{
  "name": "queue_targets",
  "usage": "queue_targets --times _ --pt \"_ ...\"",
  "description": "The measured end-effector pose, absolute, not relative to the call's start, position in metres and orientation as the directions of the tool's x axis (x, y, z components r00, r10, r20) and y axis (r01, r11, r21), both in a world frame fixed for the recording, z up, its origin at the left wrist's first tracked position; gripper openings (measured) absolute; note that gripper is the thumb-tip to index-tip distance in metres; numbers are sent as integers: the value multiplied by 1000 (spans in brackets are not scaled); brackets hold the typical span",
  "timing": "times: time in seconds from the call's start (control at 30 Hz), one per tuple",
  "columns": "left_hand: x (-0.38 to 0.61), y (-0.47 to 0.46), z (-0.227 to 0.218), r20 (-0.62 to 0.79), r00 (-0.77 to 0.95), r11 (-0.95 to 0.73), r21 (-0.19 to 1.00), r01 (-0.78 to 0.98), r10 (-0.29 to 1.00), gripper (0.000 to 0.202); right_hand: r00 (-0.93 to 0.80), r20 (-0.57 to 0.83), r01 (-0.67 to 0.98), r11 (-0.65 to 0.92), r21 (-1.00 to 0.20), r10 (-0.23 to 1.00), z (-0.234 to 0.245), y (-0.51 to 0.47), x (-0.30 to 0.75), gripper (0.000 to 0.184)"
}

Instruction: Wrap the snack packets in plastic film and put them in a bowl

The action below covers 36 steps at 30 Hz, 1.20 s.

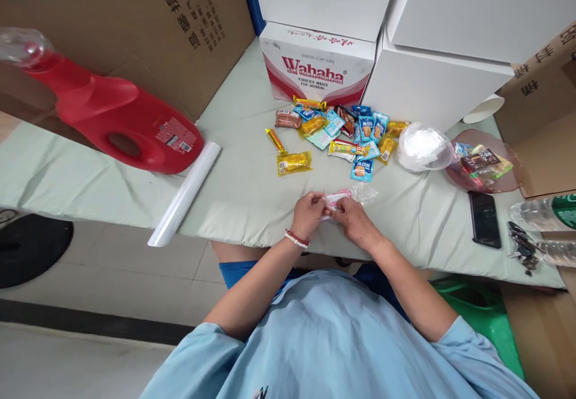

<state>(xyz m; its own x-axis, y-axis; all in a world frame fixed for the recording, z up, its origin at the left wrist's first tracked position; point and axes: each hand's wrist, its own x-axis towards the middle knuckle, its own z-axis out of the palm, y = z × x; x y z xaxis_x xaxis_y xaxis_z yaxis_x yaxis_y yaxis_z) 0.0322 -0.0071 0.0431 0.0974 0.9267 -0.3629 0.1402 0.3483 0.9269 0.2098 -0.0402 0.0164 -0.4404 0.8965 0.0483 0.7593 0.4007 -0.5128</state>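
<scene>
Close to the table's front edge, a small pink and white packet [338, 196] is pinched between my two hands. My left hand [309, 212] grips its left end, fingers closed. On its right side my right hand [355, 222] is closed too, thumb and fingers pressed together. Crumpled clear plastic [364, 193] sticks out just behind my right fingers; whether it belongs to the packet I cannot tell. Beyond my hands lies a loose pile of wrapped snacks, among them a yellow packet [294, 163], a blue packet [362, 170] and a yellow-red bar [348, 149].
Right of the pile are a clear plastic bowl with a bag [425, 147], a pink bowl [513, 174] of snacks, a phone [485, 220], keys [522, 249] and bottles [535, 214]. At left lie a red detergent bottle [130, 123] and a white roll [185, 194]. A Wahaha box [317, 66] stands behind.
</scene>
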Motion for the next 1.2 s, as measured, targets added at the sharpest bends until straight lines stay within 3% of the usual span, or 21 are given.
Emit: queue_targets --times 0.1,0.23,0.33,0.4,0.47,0.57,0.63,0.7,0.87,1.07,1.2 --pt "42 -13 46 -168 213 73 917 392 963 25 -417 223 699 467 -541 881 16 -49 215 31" --pt "48 -30 53 -45 389 -292 585 757 920 33 -353 269 542 430 -722 896 26 -65 235 34" --pt "55 -41 51 -48 438 -400 326 857 898 47 27 244 612 177 -771 969 33 -65 258 33" --pt "60 -46 46 -46 459 -440 214 872 887 53 307 229 696 -55 -716 924 34 -55 272 39" --pt "62 -49 40 -41 466 -456 151 877 884 56 424 143 735 -248 -631 894 32 -40 279 55" --pt "62 -50 35 -34 474 -467 124 876 880 57 406 -76 757 -382 -530 910 24 -21 277 64" --pt "60 -50 34 -35 475 -468 127 875 879 57 363 -161 742 -390 -545 918 19 -16 272 59" --pt "59 -49 34 -34 479 -471 136 872 877 58 331 -170 689 -361 -629 928 15 -16 270 51" --pt "56 -49 31 -21 489 -481 150 864 872 58 392 -9 539 -238 -808 920 23 -26 275 42" --pt "55 -48 29 5 504 -498 157 853 864 57 280 -248 202 -310 -929 927 45 -28 270 46" --pt "54 -48 30 7 503 -497 169 851 864 56 296 -243 188 -305 -934 924 54 -26 271 49"
